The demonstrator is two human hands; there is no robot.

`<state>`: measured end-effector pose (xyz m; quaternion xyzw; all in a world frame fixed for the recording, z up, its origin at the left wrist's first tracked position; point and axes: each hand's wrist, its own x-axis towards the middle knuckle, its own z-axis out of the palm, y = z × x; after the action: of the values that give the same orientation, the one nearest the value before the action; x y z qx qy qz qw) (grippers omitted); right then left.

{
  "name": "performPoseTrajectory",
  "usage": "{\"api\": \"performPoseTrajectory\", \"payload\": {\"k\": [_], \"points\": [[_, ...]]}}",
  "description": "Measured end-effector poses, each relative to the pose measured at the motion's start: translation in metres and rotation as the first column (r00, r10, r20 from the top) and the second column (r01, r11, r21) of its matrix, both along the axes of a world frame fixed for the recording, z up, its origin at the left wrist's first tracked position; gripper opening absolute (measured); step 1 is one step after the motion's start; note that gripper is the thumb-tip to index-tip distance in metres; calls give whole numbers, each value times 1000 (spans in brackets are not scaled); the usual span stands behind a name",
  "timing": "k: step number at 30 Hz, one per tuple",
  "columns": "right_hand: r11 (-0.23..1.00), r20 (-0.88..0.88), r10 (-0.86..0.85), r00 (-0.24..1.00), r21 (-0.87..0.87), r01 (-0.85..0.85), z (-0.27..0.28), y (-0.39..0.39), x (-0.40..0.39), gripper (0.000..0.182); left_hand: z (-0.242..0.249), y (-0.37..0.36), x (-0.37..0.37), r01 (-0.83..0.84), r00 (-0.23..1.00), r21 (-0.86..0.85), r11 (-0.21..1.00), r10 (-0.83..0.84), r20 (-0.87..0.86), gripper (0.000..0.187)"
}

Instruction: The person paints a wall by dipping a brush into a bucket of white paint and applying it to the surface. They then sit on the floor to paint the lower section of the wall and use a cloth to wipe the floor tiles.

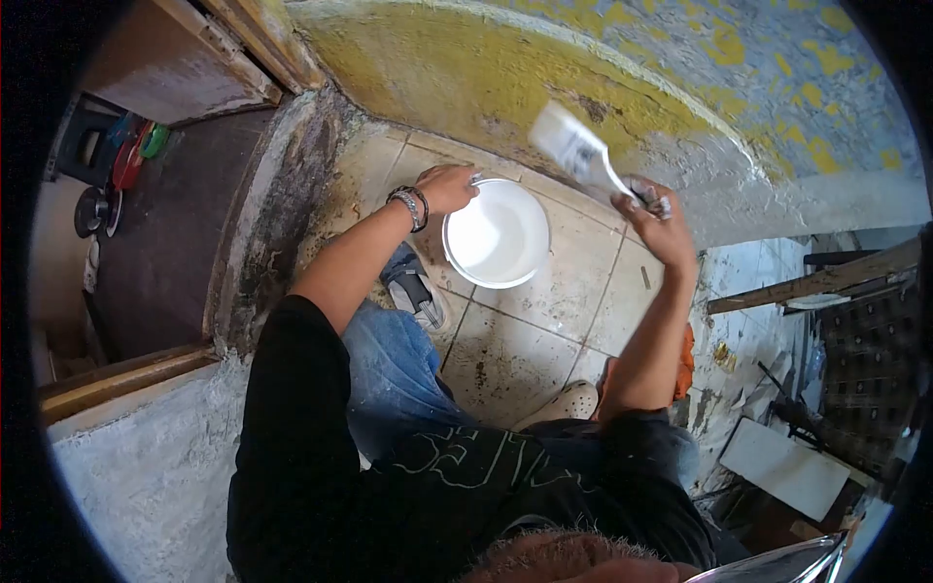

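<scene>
My left hand (448, 189) is closed over the upper left rim of a round white bucket (501, 284) standing on the tiled floor. White paint (507, 233) appears to lie inside it. Raised to the right of the bucket, my right hand (663, 226) is wrapped round the handle of a wide paintbrush (573, 148). The brush head looks white and is smeared by motion; it points up and left, in front of the lower wall and apart from the bucket.
A wall (428, 63) with yellow and grey-blue patches rises ahead, its lower right part whitish. Stained floor tiles (530, 321) lie around my shoes. At left, a doorway opens onto a dark floor (160, 233). Wooden bars (816, 280) and a white board (785, 466) stand at right.
</scene>
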<state>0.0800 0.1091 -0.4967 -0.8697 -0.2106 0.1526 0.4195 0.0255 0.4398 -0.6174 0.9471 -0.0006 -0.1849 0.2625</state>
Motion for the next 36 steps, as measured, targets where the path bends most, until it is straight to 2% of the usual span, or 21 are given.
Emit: {"api": "performPoseTrajectory", "payload": {"k": [3, 4, 7, 8, 10, 12, 13, 20, 23, 26, 27, 30, 31, 34, 36], "points": [[887, -66, 292, 954, -355, -296, 12, 1, 13, 24, 0, -4, 6, -9, 999, -14, 1000, 10, 53, 51], [833, 5, 370, 929, -445, -329, 4, 13, 7, 26, 2, -8, 8, 3, 997, -8, 1000, -2, 75, 51], [647, -4, 399, 917, -707, -285, -32, 58, -25, 23, 6, -22, 9, 34, 993, -11, 999, -33, 112, 51], [591, 16, 418, 908, -764, -259, -53, 69, -33, 22, 12, -26, 9, 40, 993, -23, 999, -37, 113, 51], [553, 46, 437, 898, -802, -227, -82, 82, -46, 19, 24, -34, 9, 55, 993, -36, 998, -51, 105, 51], [561, 109, 453, 885, -807, -187, -112, 82, -53, 18, 32, -41, 9, 82, 993, -43, 996, -78, 86, 51], [564, 144, 459, 877, -810, -162, -120, 82, -54, 17, 30, -44, 8, 111, 983, -29, 993, -106, 149, 51], [543, 94, 444, 891, -819, -184, -142, 72, -55, 18, 45, -57, 10, 145, 987, -19, 989, -143, 78, 49], [570, 28, 382, 924, -794, -211, -119, 62, -41, 21, 48, -54, 11, 129, 989, -4, 992, -128, 71, 48], [694, -65, 291, 954, -672, -257, -89, 42, -21, 26, 36, -45, 13, 93, 993, 46, 995, -96, 75, 47], [776, -76, 223, 972, -590, -224, -94, 32, -14, 26, 31, -41, 15, 84, 994, 62, 995, -88, 71, 47], [847, -270, 127, 955, -471, -246, -98, 6, 12, 26, 28, -36, 18, 59, 994, 82, 995, -66, 84, 46], [842, -295, 163, 941, -456, -289, -79, 5, 12, 28, 25, -35, 15, 55, 995, 82, 995, -61, 84, 46], [812, -324, 26, 946, -545, -210, -57, -1, 14, 31, 13, -31, 17, 49, 992, 74, 996, -58, 116, 46], [784, -223, -23, 974, -609, -121, -46, -5, 11, 33, 7, -31, 18, 35, 992, 84, 996, -45, 117, 43]]}}
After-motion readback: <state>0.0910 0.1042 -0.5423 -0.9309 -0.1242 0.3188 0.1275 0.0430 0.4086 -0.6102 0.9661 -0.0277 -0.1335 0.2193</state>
